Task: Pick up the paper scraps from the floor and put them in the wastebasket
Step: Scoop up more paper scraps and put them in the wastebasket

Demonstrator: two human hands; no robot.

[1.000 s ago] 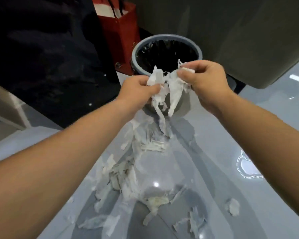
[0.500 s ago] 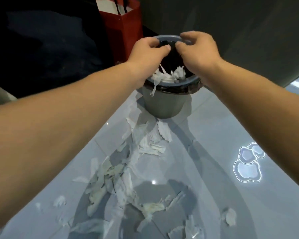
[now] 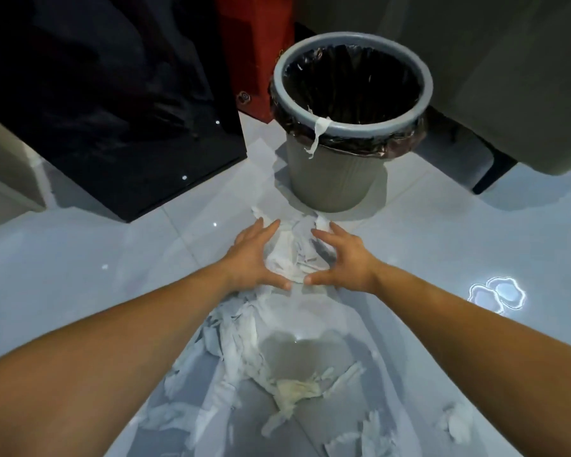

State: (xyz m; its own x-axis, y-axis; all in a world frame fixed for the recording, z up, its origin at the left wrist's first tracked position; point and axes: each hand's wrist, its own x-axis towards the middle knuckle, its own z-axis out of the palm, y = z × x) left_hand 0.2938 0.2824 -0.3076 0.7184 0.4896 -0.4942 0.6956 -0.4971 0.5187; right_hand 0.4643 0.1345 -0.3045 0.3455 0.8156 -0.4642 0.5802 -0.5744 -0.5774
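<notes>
A grey wastebasket (image 3: 335,179) with a black liner stands on the glossy floor ahead; one white paper strip (image 3: 317,133) hangs over its front rim. Just in front of it lies a small heap of white paper scraps (image 3: 292,255). My left hand (image 3: 256,258) and my right hand (image 3: 343,258) are down on the floor on either side of that heap, fingers spread, thumbs almost touching behind it. Neither hand has the paper gripped. More scraps (image 3: 234,341) trail back toward me between my forearms.
A black cabinet (image 3: 112,94) stands at the left, a red bag (image 3: 254,54) behind the basket, and a grey furniture piece (image 3: 508,77) overhangs at the right. Loose scraps (image 3: 455,423) lie near the bottom right. The pale tile floor (image 3: 459,232) reflects ceiling lights.
Both hands were over the wastebasket dropping a bundle of scraps; now they have come down to the floor and cup a fresh heap. One strip stays hanging on the rim.
</notes>
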